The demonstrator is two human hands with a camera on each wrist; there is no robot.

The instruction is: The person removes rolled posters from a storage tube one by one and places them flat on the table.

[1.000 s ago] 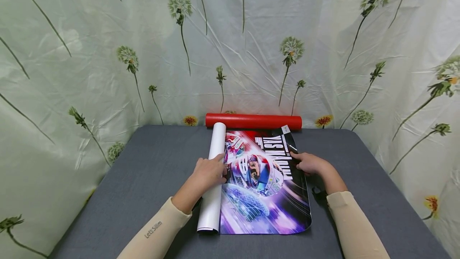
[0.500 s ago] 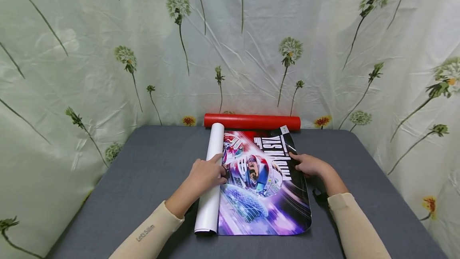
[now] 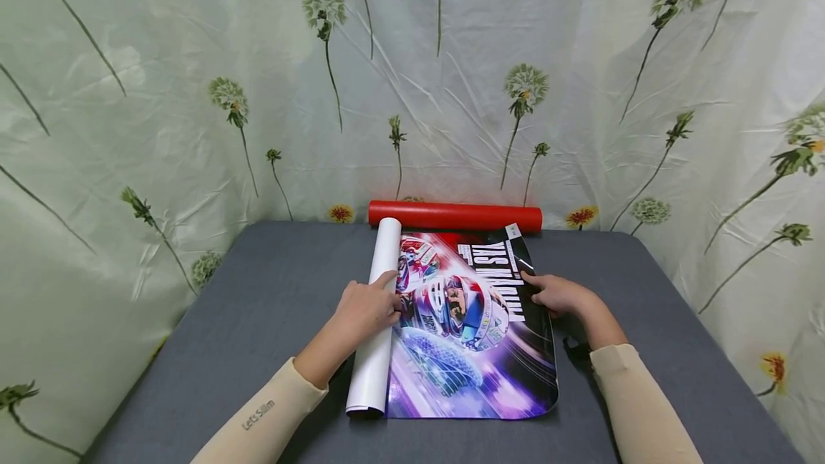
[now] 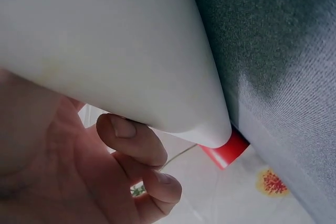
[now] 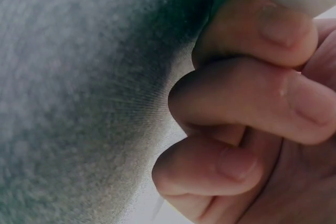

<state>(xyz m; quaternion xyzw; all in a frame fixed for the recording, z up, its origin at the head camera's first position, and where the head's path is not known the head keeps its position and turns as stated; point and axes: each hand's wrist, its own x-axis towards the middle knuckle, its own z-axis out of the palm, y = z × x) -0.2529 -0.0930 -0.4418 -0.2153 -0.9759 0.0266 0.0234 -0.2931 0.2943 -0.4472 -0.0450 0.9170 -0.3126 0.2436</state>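
A glossy poster (image 3: 451, 371) with a racing helmet design lies partly unrolled, its left side still a white roll (image 3: 370, 371). My left hand (image 3: 369, 310) lies across the middle of that roll, its fingers curled over it onto the printed side. In the left wrist view, the white roll (image 4: 115, 45) fills the upper part and the curled fingers (image 4: 139, 140) are right at its surface. My right hand (image 3: 561, 293) pinches the poster's right edge, thumb on top. Its other fingers (image 5: 247, 87) are curled under the sheet's white back in the right wrist view.
Behind the poster, a red tube (image 3: 455, 217) lies crosswise at the back edge of the grey cloth-covered table (image 3: 277, 285). A curtain (image 3: 438, 134) printed with dandelions hangs behind it. A black strap (image 3: 576, 349) shows beside the right forearm.
The white roll and my left hand have shifted slightly to the left, so a little more print shows. My right hand stays at the right edge.
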